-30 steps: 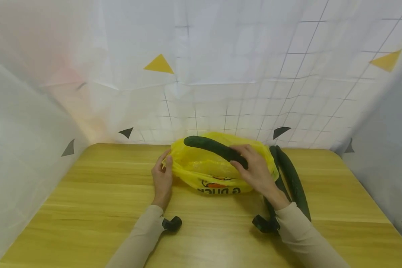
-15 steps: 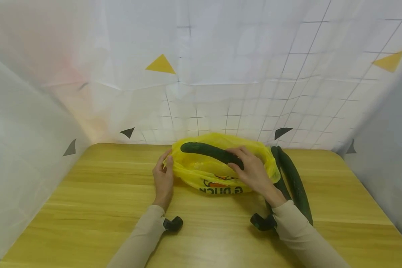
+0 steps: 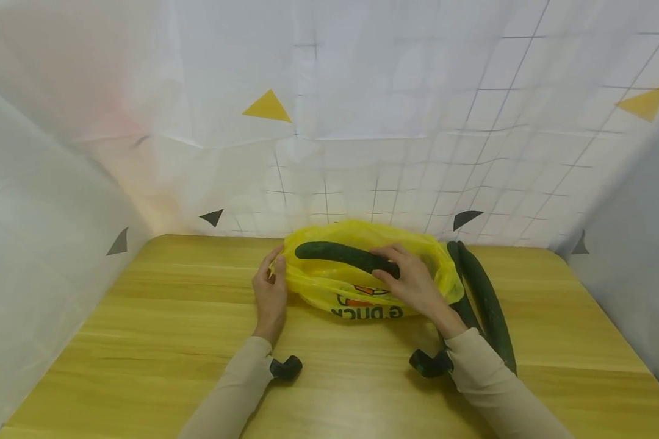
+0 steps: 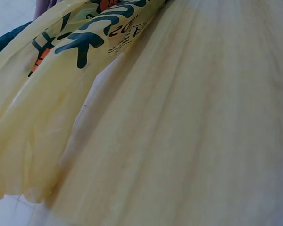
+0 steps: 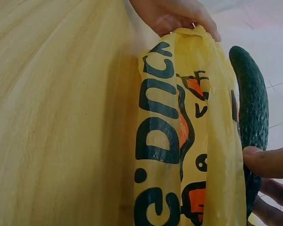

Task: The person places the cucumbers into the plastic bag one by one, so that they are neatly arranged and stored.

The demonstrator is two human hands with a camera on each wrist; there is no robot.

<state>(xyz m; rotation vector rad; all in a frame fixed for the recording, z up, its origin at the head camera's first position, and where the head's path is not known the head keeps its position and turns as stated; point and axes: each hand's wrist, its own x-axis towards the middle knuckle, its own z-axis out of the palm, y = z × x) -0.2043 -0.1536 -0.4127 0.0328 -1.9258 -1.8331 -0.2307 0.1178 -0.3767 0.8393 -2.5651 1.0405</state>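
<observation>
In the head view my right hand (image 3: 416, 281) pinches a dark green, curved cucumber (image 3: 334, 252) near its right end, thumb in front and fingers behind. The cucumber lies level across the mouth of a yellow plastic bag (image 3: 314, 289) printed with a cartoon duck and black letters. At the bag's left end, my left hand (image 3: 270, 300) grips the edge between thumb and fingers. From the right wrist, the cucumber (image 5: 253, 101) shows just beyond the bag's near rim, held by my thumb (image 5: 269, 161) and fingers. The left wrist view shows mostly the bag's side (image 4: 42, 117).
Two more long cucumbers lie side by side right of the bag, the outer one (image 3: 489, 305) running under my right sleeve (image 3: 491, 378). A white sheeted wall (image 3: 362, 171) rises behind the wooden table (image 3: 159, 329). Black wrist mounts (image 3: 287, 368) stick out inward from both wrists.
The right hand has lowered the cucumber into the bag's mouth, its left end dropping most, so it lies more level. The left hand keeps its grip on the bag's edge.
</observation>
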